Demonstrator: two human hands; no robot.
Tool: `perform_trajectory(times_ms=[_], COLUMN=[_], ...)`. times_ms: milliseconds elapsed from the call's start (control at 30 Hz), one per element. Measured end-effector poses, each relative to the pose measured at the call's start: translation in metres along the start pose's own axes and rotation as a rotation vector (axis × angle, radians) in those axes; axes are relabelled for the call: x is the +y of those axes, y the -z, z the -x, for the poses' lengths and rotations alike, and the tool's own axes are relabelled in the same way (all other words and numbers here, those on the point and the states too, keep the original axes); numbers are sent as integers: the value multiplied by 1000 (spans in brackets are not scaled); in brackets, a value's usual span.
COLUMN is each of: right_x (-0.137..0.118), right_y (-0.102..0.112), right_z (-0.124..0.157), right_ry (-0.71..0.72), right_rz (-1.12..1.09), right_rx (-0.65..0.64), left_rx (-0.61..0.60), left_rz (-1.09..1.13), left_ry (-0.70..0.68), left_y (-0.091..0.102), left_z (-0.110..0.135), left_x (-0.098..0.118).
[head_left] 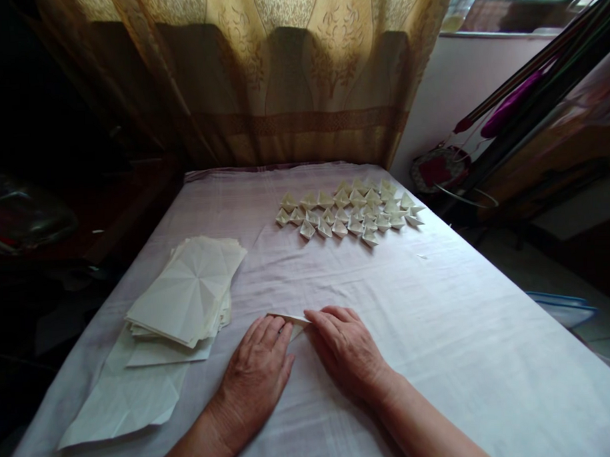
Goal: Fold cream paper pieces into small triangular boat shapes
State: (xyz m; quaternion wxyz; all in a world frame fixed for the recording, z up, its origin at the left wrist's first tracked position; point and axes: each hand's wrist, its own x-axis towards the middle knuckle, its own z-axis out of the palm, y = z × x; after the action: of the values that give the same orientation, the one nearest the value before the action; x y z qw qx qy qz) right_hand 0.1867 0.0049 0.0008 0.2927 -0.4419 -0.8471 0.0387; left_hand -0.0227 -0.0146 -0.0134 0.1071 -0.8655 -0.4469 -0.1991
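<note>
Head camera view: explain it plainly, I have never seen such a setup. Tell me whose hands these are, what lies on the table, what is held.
No machine here. The one picture comes from a camera worn on a person's head, looking forward and down, so both bare hands are that person's own. The left hand and right hand lie flat, fingertips pressing a small folded paper piece onto the pale tablecloth; nothing is gripped. On the left sits a stack of creased sheets. Farther back lies a cluster of small folded paper shapes, before a curtain.
</note>
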Motion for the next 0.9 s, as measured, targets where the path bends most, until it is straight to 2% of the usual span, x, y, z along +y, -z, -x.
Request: perform_trajectory(times_ms=[233, 400, 500, 600, 733, 900], right_x=[-3, -3, -3, -3, -3, -4], right_y=[2, 0, 0, 1, 1, 0], right_z=[-3, -1, -1, -2, -1, -1], right_ry=[4, -6, 4, 14, 11, -26], right_rz=[54, 71, 80, 84, 63, 69], right_rx=[-37, -53, -61, -54, -55, -73], left_rx=[22, 82, 63, 11, -33, -25], left_rz=[76, 157, 142, 152, 131, 106], left_ry=[-14, 24, 84, 75, 53, 44], left_y=[1, 12, 12, 9, 11, 17], left_z=[3, -4, -8, -9, -8, -14], left_x=[-2, -18, -29, -36, -37, -34])
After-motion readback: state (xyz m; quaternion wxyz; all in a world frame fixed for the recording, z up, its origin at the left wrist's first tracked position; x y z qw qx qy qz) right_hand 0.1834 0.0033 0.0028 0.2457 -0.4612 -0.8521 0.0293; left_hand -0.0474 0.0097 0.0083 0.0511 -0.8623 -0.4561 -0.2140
